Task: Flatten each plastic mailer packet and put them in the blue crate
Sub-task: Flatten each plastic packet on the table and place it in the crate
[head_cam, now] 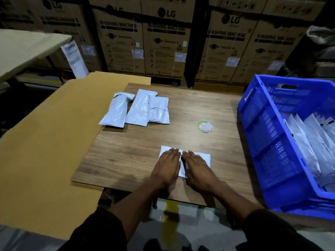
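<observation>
Stacked cardboard cartons [163,42] printed "LG" and "WASHING MACHINE" fill the dim background, at least five across, each with a white label low on its face. Below them lies a broad sheet of tan cardboard [45,142] on the left, and partly over it a wood-grain tabletop [130,151].

One blue crate [268,142] stands at the right edge of the tabletop. Several grey mailers [308,142] lean inside it on edge; they overlap, so I cannot count them.

Three grey plastic mailers [135,109] lie in a row at the far left of the tabletop, well apart from the hands. The leftmost lies just beside the other two, while the middle and right ones overlap. All three look puffed and creased.

One white mailer packet [203,158] lies flat near the front edge of the tabletop, directly under both hands. The left hand [167,166] and the right hand [196,168] rest side by side on it, palms down. The fingers [172,153] are straight and close together, pressing on the packet and pointing away from the person; none curl round it. The packet's corners show beyond the fingertips and to the right of the right hand.

One small round sticker [204,126], green-rimmed with a whitish blurred patch, sits on the tabletop between the pressed packet and the crate.
</observation>
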`<state>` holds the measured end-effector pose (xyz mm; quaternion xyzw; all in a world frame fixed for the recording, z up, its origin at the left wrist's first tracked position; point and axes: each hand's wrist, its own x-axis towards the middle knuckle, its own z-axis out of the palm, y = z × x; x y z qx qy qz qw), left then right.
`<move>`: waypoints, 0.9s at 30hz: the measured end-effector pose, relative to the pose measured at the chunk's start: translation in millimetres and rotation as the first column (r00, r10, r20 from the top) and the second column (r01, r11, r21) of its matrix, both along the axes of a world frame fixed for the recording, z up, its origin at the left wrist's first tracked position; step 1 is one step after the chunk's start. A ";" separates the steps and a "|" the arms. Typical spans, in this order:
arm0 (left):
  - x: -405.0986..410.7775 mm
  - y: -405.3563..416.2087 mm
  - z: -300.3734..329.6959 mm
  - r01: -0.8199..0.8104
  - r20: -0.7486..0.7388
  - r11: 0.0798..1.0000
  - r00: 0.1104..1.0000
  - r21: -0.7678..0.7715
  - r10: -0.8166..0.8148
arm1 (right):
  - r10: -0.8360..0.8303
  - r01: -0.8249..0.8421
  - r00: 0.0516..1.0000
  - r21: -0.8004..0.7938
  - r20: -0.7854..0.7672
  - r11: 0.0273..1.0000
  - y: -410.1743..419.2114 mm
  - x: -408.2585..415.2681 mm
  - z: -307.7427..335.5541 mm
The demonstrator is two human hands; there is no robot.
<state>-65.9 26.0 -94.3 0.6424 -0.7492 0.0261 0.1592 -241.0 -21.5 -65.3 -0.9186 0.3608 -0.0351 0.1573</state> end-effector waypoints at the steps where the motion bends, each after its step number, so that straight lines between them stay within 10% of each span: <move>1: 0.6 -0.1 -5.6 0.002 -0.024 1.000 1.000 0.009 -0.002 | -0.002 0.002 1.000 0.040 -0.004 0.999 -0.5 2.2 2.4; 27: -2.0 13.8 -14.4 -0.147 -0.049 0.986 0.987 0.081 0.152 | -0.248 0.228 0.954 -0.128 -0.166 0.965 11.5 -23.3 -19.6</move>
